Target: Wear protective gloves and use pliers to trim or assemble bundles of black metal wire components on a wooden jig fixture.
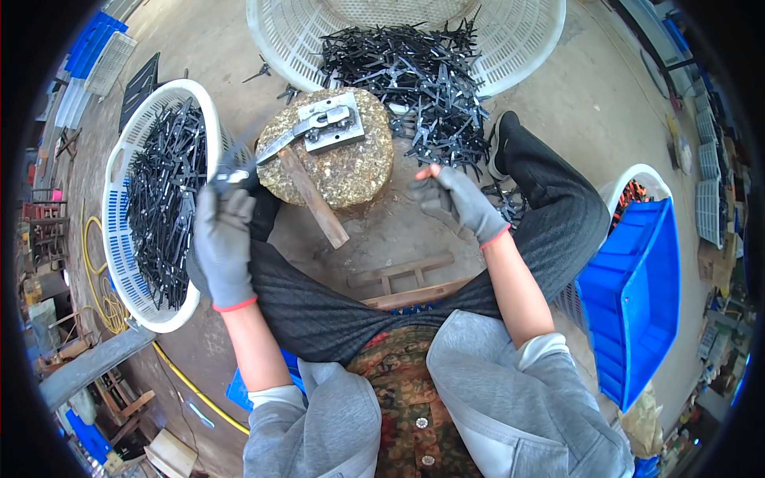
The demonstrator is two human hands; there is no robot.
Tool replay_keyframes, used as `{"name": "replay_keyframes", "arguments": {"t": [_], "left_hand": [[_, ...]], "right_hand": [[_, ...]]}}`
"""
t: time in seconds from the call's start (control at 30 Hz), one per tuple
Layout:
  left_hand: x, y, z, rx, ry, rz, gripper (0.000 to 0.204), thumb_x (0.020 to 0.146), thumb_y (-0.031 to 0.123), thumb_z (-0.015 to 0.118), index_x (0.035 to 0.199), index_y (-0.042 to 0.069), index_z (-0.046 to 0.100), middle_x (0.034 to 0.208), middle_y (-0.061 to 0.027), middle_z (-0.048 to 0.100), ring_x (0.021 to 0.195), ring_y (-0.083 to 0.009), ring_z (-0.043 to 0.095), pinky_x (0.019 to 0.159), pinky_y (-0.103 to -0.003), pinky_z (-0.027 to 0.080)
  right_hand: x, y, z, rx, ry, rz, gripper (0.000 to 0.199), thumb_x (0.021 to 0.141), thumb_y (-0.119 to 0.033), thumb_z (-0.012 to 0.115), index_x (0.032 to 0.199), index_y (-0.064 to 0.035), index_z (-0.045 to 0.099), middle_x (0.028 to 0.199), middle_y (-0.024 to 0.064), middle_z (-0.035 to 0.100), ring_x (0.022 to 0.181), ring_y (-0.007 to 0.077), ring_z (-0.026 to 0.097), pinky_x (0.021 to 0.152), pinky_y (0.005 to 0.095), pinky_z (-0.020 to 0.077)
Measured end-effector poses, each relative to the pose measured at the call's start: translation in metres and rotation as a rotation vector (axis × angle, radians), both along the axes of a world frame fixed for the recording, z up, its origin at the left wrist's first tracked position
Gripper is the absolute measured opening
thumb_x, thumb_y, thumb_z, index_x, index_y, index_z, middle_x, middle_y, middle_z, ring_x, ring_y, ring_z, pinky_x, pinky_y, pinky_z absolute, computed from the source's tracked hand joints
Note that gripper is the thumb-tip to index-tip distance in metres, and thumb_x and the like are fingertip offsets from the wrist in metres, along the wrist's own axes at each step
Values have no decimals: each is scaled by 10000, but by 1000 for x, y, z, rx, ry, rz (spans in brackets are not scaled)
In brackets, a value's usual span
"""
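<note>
My left hand (pixel 222 251), in a grey glove with a red cuff, is closed beside the left basket. Its fingers curl round a dark, shiny piece (pixel 231 176), smeared by motion, whose kind I cannot make out. My right hand (pixel 460 201), gloved alike with one fingertip bare, hovers right of a round stone-like block (pixel 362 171). Its fingers are loosely bent and apart, with nothing visible in them. On the block sits a metal fixture (pixel 351 131) with a flat lever (pixel 279 144) pointing left. A wooden stick (pixel 315 199) leans across the block's front edge.
Black plier-like parts (pixel 430 88) spill from a tipped white basket (pixel 522 60) ahead. More fill the white basket (pixel 119 231) at left. Blue crates (pixel 629 295) stand at right. A wooden frame (pixel 402 273) lies between my legs; a yellow hose (pixel 195 390) runs at lower left.
</note>
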State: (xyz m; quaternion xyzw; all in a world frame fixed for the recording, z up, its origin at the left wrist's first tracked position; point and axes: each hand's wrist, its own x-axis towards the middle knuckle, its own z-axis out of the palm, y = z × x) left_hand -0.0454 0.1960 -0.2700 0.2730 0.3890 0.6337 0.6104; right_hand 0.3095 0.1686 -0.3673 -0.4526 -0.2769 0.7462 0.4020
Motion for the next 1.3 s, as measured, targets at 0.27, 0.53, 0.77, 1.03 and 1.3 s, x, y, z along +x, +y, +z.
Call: {"name": "replay_keyframes", "arguments": {"t": [0.27, 0.53, 0.77, 1.03, 1.3], "left_hand": [[-22, 0, 8, 253, -413, -130, 385, 977, 196, 331, 1277, -35, 398, 1225, -184, 525, 1140, -278, 511, 1022, -435, 357], [33, 2, -14, -72, -224, -76, 406, 981, 249, 368, 1278, -26, 401, 1154, -147, 559, 993, -211, 571, 907, -367, 437], [47, 6, -29, -144, -257, -110, 397, 977, 250, 379, 1255, -30, 431, 1109, -132, 574, 982, -216, 571, 907, -356, 427], [75, -10, -3, -55, 25, -71, 411, 982, 244, 361, 1232, -76, 420, 1062, -176, 563, 946, -215, 572, 877, -342, 435], [122, -64, -1, -122, 239, -276, 383, 972, 247, 396, 1139, -80, 505, 995, -162, 616, 851, -183, 614, 807, -309, 482]], "right_hand": [[82, 19, -229, -401, -25, -696, 256, 867, -284, 518, 895, -52, 623, 913, 118, 655, 853, 239, 625, 780, 374, 489], [27, 12, -233, 104, -1686, 333, 267, 835, -222, 486, 1048, -107, 599, 1132, 144, 557, 947, 341, 578, 769, 455, 477], [18, 26, -242, 61, -1773, 384, 249, 791, -142, 522, 1017, -84, 608, 1144, 148, 563, 899, 333, 593, 773, 443, 475], [26, 45, -201, -384, -258, -451, 81, 824, -8, 583, 866, -70, 614, 806, 40, 632, 709, 187, 615, 663, 306, 493], [1, 20, -115, -305, 104, -545, 113, 823, -16, 571, 894, -103, 563, 830, 41, 618, 715, 189, 620, 688, 341, 513]]}}
